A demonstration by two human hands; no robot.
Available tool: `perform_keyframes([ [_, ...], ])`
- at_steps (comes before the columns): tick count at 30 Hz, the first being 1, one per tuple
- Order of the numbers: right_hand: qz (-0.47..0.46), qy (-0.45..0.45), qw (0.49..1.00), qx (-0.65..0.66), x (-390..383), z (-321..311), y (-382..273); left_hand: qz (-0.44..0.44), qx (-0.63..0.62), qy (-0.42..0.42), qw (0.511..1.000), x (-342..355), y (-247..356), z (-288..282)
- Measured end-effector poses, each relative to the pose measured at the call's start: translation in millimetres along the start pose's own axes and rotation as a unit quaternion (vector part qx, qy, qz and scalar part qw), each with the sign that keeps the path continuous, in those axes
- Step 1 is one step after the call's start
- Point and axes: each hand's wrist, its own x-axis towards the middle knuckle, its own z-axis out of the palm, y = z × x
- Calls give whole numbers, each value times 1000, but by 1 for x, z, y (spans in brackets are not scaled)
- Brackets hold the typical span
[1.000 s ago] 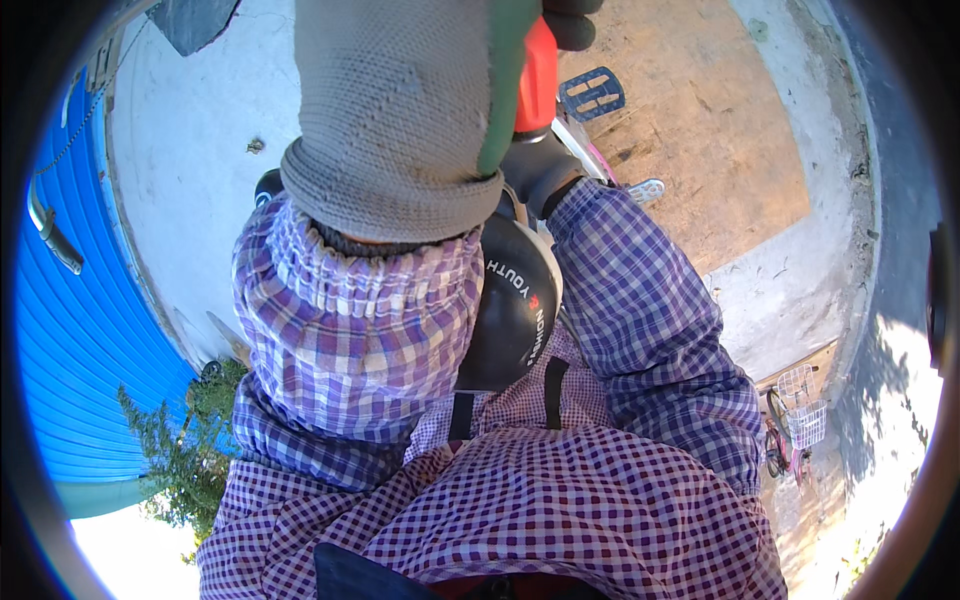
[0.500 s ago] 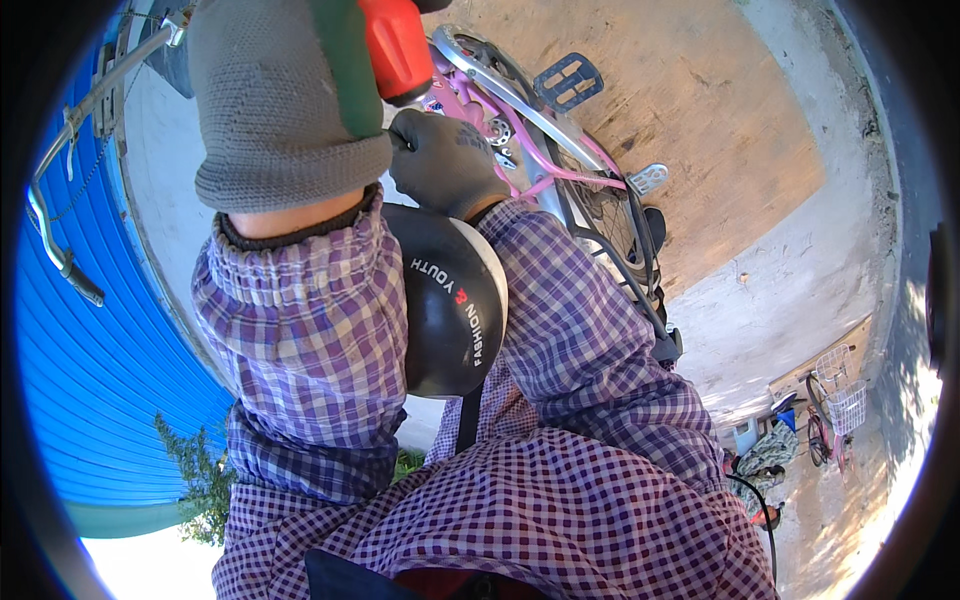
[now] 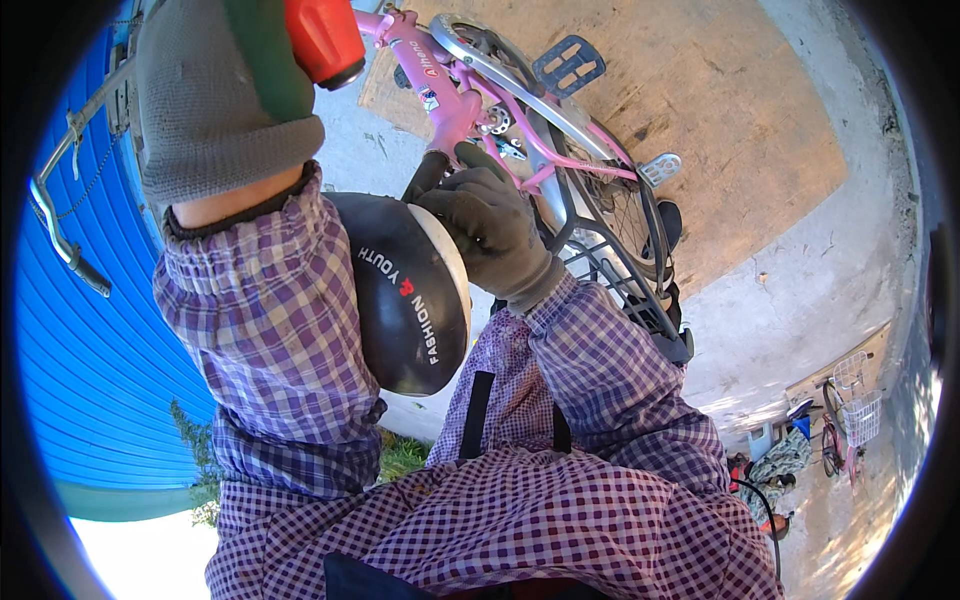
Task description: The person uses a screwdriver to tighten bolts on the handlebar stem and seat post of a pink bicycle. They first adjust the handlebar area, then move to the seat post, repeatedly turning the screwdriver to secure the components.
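My left hand (image 3: 215, 95), in a grey and green knit glove, is raised at the upper left with its fingers past the top edge. A red tool with a black end (image 3: 328, 45) sticks out along its palm side; its working end is out of view. My right hand (image 3: 490, 225), in a grey glove, is closed against the pale rim of a black bicycle saddle (image 3: 412, 300); its fingertips are partly hidden. A dark post (image 3: 426, 178) shows between the saddle and the pink bicycle frame (image 3: 455, 112).
The pink bicycle's pedal (image 3: 569, 66) and rear rack (image 3: 625, 290) extend to the right over a brown board (image 3: 740, 150). Another bicycle's handlebar (image 3: 50, 215) stands left by a blue corrugated wall (image 3: 110, 370). A bicycle with a white basket (image 3: 861, 413) is far right.
My left hand and the red tool have shifted left, uncovering more of the pink frame. The saddle appears farther left. My right hand has come down and right, onto the saddle's rim.
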Motion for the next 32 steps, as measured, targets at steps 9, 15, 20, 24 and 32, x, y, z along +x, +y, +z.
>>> perform_keyframes([
  [9,71,166,961,-210,-1,0,-3,18,-22,-60,998,5,-5,-12],
  [15,400,-2,903,-157,-8,-13,-20,-23,8,-6,1000,3,-3,3],
  [20,344,-40,909,-233,-23,-27,-8,-19,-19,-39,999,0,-3,-6],
  [24,387,-83,893,-214,-29,-46,19,-8,-46,-72,996,-1,-5,-13],
  [32,357,-185,862,-308,-12,-65,58,121,-32,-110,986,-3,-27,-33],
])
